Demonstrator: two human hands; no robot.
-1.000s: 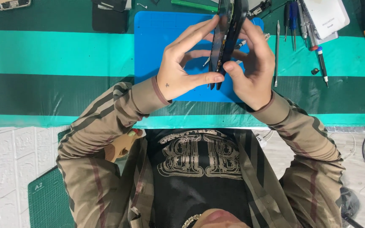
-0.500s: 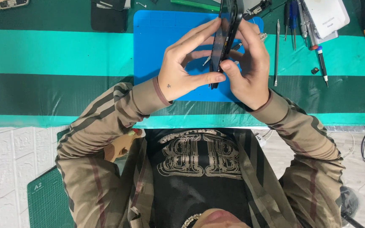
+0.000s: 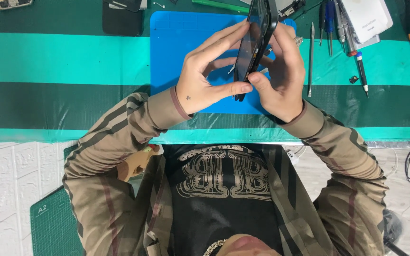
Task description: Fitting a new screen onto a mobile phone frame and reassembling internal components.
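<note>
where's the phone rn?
Head view, upper centre: the phone is held on edge between the left hand and right hand, above the blue mat.

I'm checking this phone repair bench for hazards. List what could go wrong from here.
1. The phone is held on edge above the blue mat, pinched by the left hand and right hand; a slip could drop it.
2. It looks split open, so twisting might strain parts inside.
3. Screwdrivers lie close by the right hand; a bump could scatter them.
</note>
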